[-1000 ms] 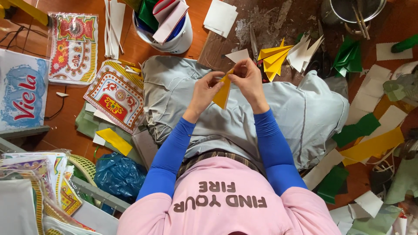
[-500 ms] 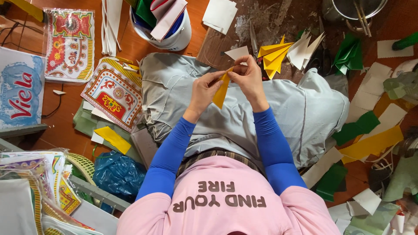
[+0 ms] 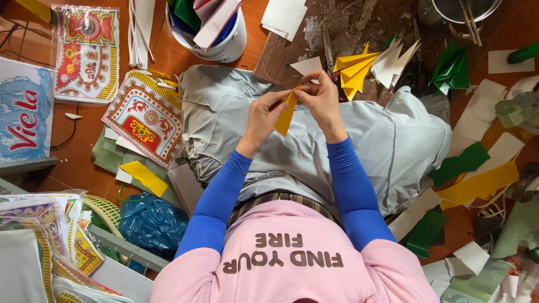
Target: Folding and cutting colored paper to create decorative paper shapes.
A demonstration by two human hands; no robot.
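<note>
Head view | I am seeing the left hand (image 3: 263,116) and right hand (image 3: 321,100) both pinching a folded yellow paper strip (image 3: 286,115) over the lap | white bucket (image 3: 222,42) is holding green, white and blue paper sheets | metal pot (image 3: 449,11) is holding sticks.

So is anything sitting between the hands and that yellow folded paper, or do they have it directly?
Nothing visible does. The left hand and the right hand both pinch the yellow folded paper directly, held above the grey-clothed lap. The pile of folded yellow and white pieces lies beyond the hands on the board, apart from them.
</note>
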